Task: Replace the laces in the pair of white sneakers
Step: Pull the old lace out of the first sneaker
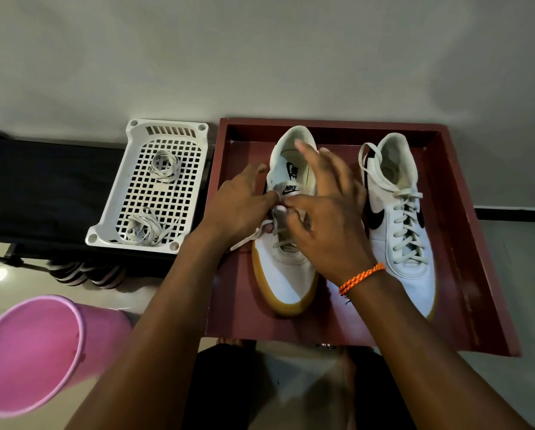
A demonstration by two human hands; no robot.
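Hands [238, 206] [325, 225] over left sneaker [286, 274] in red tray [464, 243], each grip pinching its lace [244, 242]

This looks like a home: a glossy tiled floor [508, 274] meets a plain wall [260, 57], with a pink plastic bucket [33, 352] at 8 o'clock and a black fabric stool [43, 193] at 9 o'clock.

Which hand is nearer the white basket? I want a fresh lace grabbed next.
Left. The left hand works at the left sneaker on the side facing the white basket; the right hand lies over the same shoe, farther from the basket.
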